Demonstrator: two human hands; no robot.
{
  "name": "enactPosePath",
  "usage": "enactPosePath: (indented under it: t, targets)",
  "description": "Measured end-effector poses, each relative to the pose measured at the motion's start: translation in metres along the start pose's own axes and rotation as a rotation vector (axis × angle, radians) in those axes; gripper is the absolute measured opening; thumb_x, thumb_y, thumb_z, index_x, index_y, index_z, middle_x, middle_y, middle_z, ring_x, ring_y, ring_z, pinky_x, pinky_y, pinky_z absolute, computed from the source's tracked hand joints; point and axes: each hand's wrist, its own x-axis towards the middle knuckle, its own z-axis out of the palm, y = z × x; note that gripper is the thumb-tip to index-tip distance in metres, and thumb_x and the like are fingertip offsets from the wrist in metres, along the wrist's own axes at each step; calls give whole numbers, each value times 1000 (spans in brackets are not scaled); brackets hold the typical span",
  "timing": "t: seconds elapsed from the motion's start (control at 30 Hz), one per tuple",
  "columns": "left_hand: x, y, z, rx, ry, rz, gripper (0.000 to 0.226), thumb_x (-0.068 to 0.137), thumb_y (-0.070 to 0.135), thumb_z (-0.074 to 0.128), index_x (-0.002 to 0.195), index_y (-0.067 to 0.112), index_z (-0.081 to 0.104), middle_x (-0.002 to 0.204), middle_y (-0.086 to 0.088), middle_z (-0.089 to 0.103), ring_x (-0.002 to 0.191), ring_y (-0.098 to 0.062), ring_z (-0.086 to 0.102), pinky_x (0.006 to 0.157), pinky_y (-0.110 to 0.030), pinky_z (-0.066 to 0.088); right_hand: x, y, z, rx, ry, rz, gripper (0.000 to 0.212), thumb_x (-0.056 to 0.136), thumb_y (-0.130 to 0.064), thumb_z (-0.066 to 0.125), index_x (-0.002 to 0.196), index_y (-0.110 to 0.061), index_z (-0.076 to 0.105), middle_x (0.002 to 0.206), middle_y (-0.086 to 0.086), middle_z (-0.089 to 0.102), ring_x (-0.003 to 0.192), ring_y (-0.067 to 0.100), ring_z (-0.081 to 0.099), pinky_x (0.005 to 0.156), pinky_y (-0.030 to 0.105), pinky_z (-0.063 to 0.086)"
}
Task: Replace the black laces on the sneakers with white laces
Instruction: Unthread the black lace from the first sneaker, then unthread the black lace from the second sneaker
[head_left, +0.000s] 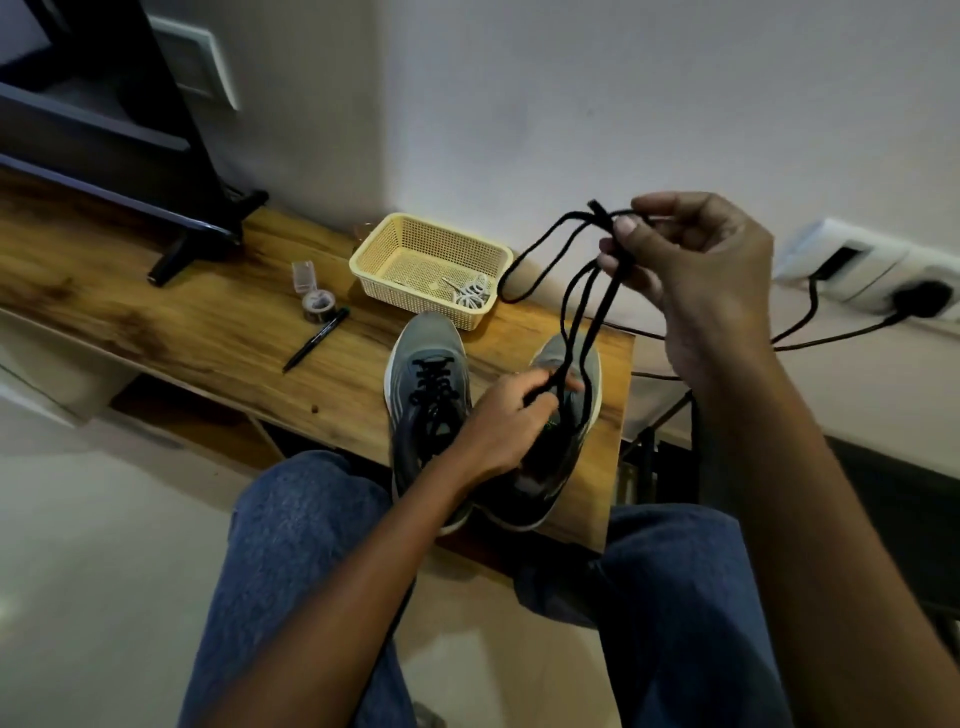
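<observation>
The black lace (582, 291) is pinched high by the right hand (691, 260) and gripped low by the left hand (506, 421) over the unlaced right sneaker (561, 447) on the worktop (208, 332), apparently for gathering, while white laces (472, 296) wait in the basket (431, 260)

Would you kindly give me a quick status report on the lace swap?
Right hand and left hand pinch pulled-out black lace. Left grey sneaker laced black. White laces in cream basket.
</observation>
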Motion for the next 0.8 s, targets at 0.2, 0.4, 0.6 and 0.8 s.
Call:
enactPosePath:
  t: [0.2,0.4,0.6,0.8]
  targets:
    - [-3,-6,-6,866,106,60,39,98,37,41,128,20,59,141,5,45,132,-17,29,111,-40,13,-25,100,-5,-265,232,142,16,84,0,68,84,-13,59,79,0,62,78,21,64,74,36,58]
    - [-2,-3,-23,892,111,21,38,91,38,48,125,27,62,138,8,48,128,-16,33,106,-40,18,-50,141,-17,-922,-120,-63,16,84,0,63,98,-8,64,96,6,66,89,21,62,79,35,50]
    - [-1,-6,-34,802,99,8,30,93,28,46,114,29,67,128,9,58,121,-14,42,103,-38,22,-69,127,-11,-1542,-556,-78,32,96,-44,47,110,-19,60,111,2,63,120,25,41,87,40,31]
    - [-4,-6,-50,807,354,-59,15,91,35,53,101,31,63,126,7,54,121,-18,40,94,-39,28,-95,122,-6,-1457,-399,-115,56,93,-62,30,112,-21,63,115,0,62,115,27,43,84,44,32]
